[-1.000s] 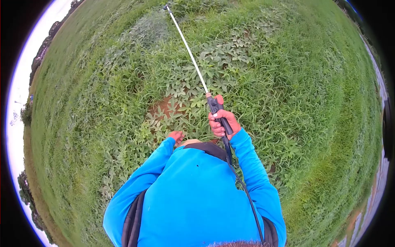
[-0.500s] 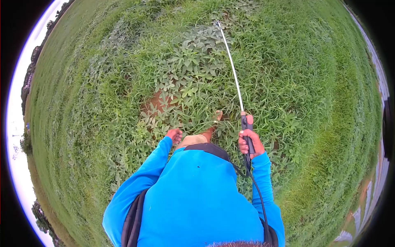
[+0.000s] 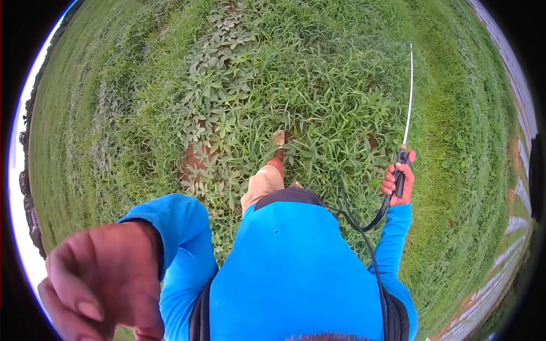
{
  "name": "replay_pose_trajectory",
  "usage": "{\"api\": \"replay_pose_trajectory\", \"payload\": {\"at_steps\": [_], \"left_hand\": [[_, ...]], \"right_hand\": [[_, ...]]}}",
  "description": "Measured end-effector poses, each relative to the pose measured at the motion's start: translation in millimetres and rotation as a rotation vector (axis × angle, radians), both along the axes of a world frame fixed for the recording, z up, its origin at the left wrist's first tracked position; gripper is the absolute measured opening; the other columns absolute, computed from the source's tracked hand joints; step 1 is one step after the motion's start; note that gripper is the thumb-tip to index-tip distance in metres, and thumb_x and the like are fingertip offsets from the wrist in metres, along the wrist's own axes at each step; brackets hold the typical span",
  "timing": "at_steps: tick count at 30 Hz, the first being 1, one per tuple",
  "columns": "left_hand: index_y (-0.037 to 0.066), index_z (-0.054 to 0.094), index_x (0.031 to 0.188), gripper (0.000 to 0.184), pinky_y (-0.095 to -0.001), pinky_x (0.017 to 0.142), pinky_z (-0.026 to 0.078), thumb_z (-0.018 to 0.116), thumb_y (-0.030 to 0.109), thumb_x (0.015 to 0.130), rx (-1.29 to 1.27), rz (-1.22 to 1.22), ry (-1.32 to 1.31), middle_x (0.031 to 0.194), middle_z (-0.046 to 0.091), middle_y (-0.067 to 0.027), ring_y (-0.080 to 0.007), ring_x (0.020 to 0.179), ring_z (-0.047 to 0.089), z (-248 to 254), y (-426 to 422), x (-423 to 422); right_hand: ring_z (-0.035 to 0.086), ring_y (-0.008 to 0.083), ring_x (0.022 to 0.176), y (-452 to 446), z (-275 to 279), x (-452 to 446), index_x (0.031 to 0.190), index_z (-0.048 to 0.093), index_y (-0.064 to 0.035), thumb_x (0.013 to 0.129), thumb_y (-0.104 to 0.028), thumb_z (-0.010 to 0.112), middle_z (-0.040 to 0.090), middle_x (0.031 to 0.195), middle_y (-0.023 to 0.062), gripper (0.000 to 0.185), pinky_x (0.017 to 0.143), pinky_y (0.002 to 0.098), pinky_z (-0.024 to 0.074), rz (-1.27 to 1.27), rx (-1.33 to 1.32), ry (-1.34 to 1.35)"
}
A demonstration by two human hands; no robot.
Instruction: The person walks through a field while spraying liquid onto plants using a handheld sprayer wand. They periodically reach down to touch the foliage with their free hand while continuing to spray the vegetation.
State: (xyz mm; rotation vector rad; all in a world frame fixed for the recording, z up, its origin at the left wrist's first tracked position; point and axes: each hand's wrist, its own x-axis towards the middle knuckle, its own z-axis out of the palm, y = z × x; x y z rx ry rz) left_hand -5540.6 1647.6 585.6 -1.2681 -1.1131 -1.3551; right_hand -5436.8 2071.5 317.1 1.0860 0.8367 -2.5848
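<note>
My right hand (image 3: 391, 181) is wrapped round the black handle of a sprayer wand (image 3: 409, 102), out to the right of my body. The wand's thin pale tube points forward over the grass, its tip at the upper right. From the handle a black hose (image 3: 372, 262) loops back along my right side. Close to the camera at the lower left, my left hand (image 3: 111, 278) is raised, its fingers loosely bent and apart. Nothing shows in it, though its lower edge is partly cut off.
Dense grass and weeds (image 3: 335, 108) cover the ground. A strip of broad-leaved plants (image 3: 210, 85) runs ahead on the left, with bare reddish soil (image 3: 196, 162) beside it. My bare foot (image 3: 278, 138) is among the leaves. Pale strips (image 3: 509, 256) lie at the far right.
My left hand has risen from beside my thigh to close before the camera. My right hand and the wand have swung to the right. The plants have shifted in view.
</note>
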Motion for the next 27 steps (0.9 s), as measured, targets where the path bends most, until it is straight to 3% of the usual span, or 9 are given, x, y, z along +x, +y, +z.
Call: {"api": "replay_pose_trajectory", "payload": {"at_steps": [1, 6, 7, 11, 16, 23, 25, 26, 27], "left_hand": [[0.02, 0.062, 0.104, 0.044, -0.0267, 0.073, 0.038, 0.048, 0.054, 0.08, 0.006, -0.007, -0.007, 0.106, 0.058, 0.0058, -0.0119, 0.092, 0.049, 8, 0, -2], [0.002, 0.05, 0.113, 0.037, -0.032, 0.086, 0.041, 0.058, 0.016, 0.079, -0.308, -0.274, 0.088, 0.109, 0.052, -0.0072, -0.021, 0.111, 0.044, 34, -8, -39], [0.001, 0.049, 0.114, 0.04, -0.0313, 0.086, 0.041, 0.058, 0.015, 0.078, -0.112, -0.016, 0.044, 0.116, 0.051, -0.0096, -0.021, 0.11, 0.044, 25, 14, -45], [-0.001, 0.048, 0.116, 0.041, -0.0313, 0.085, 0.042, 0.058, 0.015, 0.079, -0.249, 0.369, 0.115, 0.124, 0.047, -0.0118, -0.021, 0.11, 0.044, 22, 9, -109], [-0.005, 0.052, 0.111, 0.037, -0.0325, 0.085, 0.042, 0.055, 0.015, 0.08, 0.194, -0.066, 0.103, 0.121, 0.051, -0.0152, -0.0234, 0.103, 0.05, 29, 10, -167], [-0.006, 0.053, 0.109, 0.035, -0.0359, 0.089, 0.042, 0.052, 0.014, 0.082, 0.276, -0.174, 0.175, 0.112, 0.055, -0.0162, -0.0247, 0.099, 0.052, 39, -5, -258], [-0.007, 0.052, 0.108, 0.035, -0.0372, 0.089, 0.042, 0.052, 0.016, 0.082, 0.387, -0.221, 0.606, 0.108, 0.055, -0.0161, -0.026, 0.099, 0.052, 53, 15, -298], [-0.007, 0.052, 0.108, 0.035, -0.0372, 0.089, 0.042, 0.052, 0.016, 0.082, 0.388, -0.212, 0.604, 0.108, 0.055, -0.0161, -0.026, 0.099, 0.052, 50, 22, -301], [-0.007, 0.052, 0.109, 0.036, -0.0377, 0.09, 0.042, 0.052, 0.016, 0.082, 0.398, -0.285, 0.383, 0.109, 0.055, -0.0164, -0.0265, 0.1, 0.052, 44, 28, -297]], "right_hand": [[0.04, 0.0108, 0.037, 6, 4, -1, 0.076, 0.048, -0.0092, 0.082, -0.029, 0.052, 0.042, 0.053, 0.0, 0.021, 0.034, 0.0257, 0.0345, -0.059, 0.019, 0.001], [0.04, 0.0114, 0.039, 50, 4, -27, 0.072, 0.049, -0.0077, 0.081, -0.03, 0.054, 0.043, 0.053, 0.0003, 0.024, 0.036, 0.0259, 0.0352, -0.183, 0.15, 0.017], [0.04, 0.0114, 0.039, 56, 4, -38, 0.071, 0.049, -0.008, 0.08, -0.03, 0.055, 0.043, 0.053, 0.0001, 0.025, 0.036, 0.0258, 0.0348, -0.239, 0.214, -0.018], [0.04, 0.0113, 0.039, 65, 3, -86, 0.068, 0.047, -0.0095, 0.077, -0.032, 0.057, 0.042, 0.052, -0.0007, 0.027, 0.036, 0.0254, 0.0332, -0.355, 0.352, -0.061], [0.04, 0.0115, 0.038, 59, 2, -153, 0.066, 0.046, -0.0101, 0.077, -0.034, 0.056, 0.041, 0.052, -0.0009, 0.028, 0.036, 0.0253, 0.0335, -0.33, 0.413, -0.077], [0.04, 0.0122, 0.04, 12, 10, -249, 0.077, 0.047, -0.0053, 0.081, -0.028, 0.051, 0.042, 0.056, 0.0019, 0.023, 0.037, 0.0266, 0.0355, -0.094, 0.116, 0.059], [0.041, 0.0127, 0.041, -6, 14, -276, 0.083, 0.046, -0.0034, 0.082, -0.026, 0.05, 0.043, 0.06, 0.0031, 0.023, 0.038, 0.0271, 0.0366, 0.06, -0.072, 0.14], [0.041, 0.0127, 0.041, -11, 14, -288, 0.083, 0.046, -0.0034, 0.082, -0.026, 0.05, 0.043, 0.06, 0.0031, 0.023, 0.038, 0.0271, 0.0366, 0.068, -0.069, 0.135], [0.04, 0.0125, 0.042, -18, 14, -301, 0.085, 0.045, -0.0033, 0.083, -0.027, 0.05, 0.043, 0.061, 0.0033, 0.024, 0.039, 0.0272, 0.0367, 0.137, -0.126, 0.141]]}}
